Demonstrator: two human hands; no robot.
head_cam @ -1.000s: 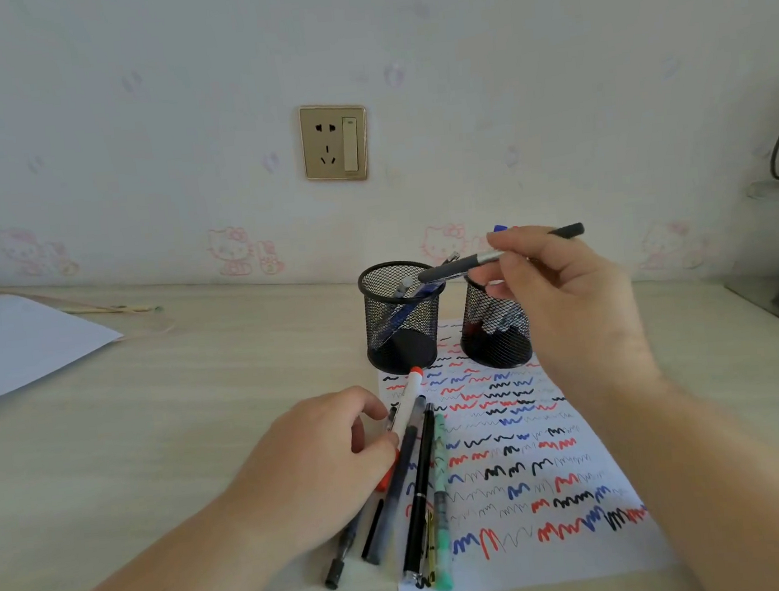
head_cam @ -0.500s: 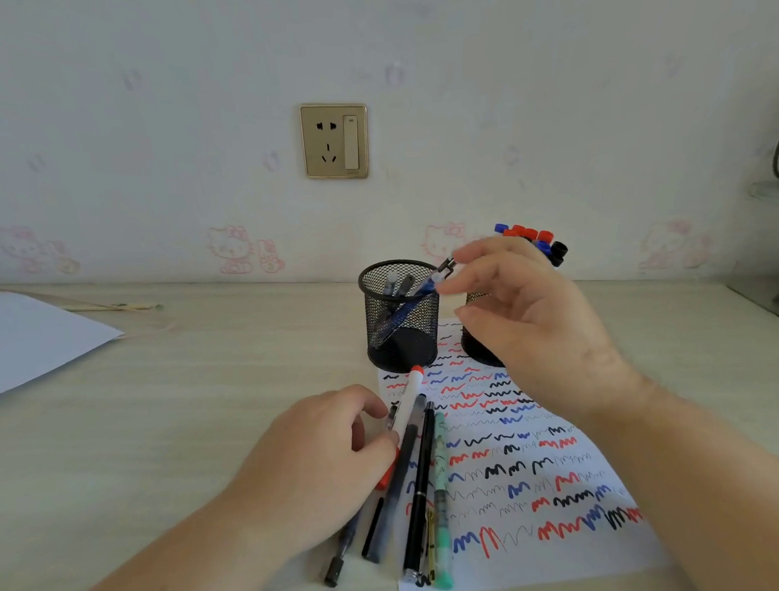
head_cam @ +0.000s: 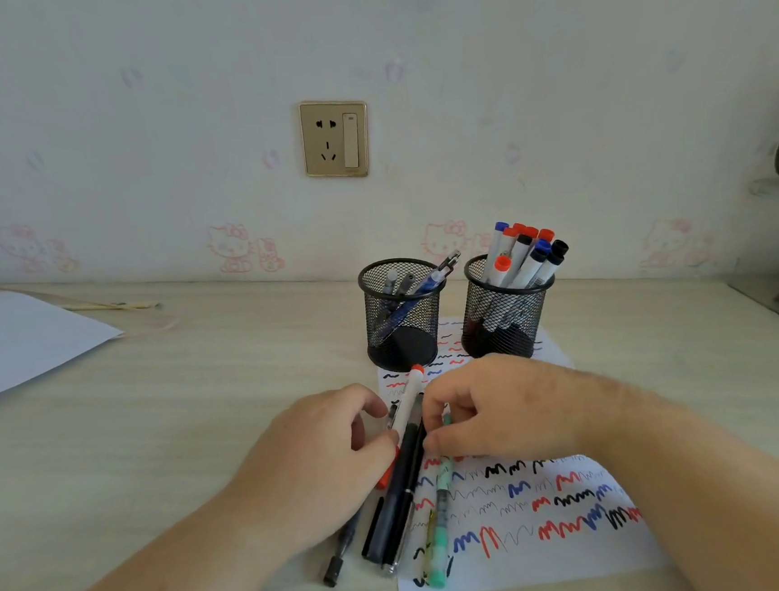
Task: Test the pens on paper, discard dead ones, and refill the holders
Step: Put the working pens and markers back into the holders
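**Desk editor:** On the pale wooden desk (head_cam: 110, 461), seen from the head camera: what are the two hands doing?

**Photographer:** Both meet over a loose bundle of pens (head_cam: 405, 496) lying at the left edge of the scribbled test sheet (head_cam: 539, 518). The left hand (head_cam: 317, 462) rests on the bundle's left side, fingers curled, thumb and forefinger against a white marker with a red cap (head_cam: 410, 399). The right hand (head_cam: 496, 408) comes in from the other side, its curled fingertips on the dark pens; whether it truly pinches one, I cannot tell.

**Desk editor:** And the pens themselves?

**Photographer:** Black and dark blue barrels lie side by side, pointing away from the person, with a green pen (head_cam: 440, 545) on the paper at their right and a thin dark pen (head_cam: 337, 559) on the bare desk at their left.

**Desk editor:** The holders?

**Photographer:** Two black mesh cups stand just beyond the hands, on the far end of the sheet. The left holder (head_cam: 402, 315) has a few pens leaning inside, one blue. The right holder (head_cam: 505, 316) is packed with white markers capped in red, blue and black.

**Desk editor:** Anything else?

**Photographer:** A blank white sheet (head_cam: 19, 341) lies far left, and a gold wall socket (head_cam: 335, 139) sits above the holders.
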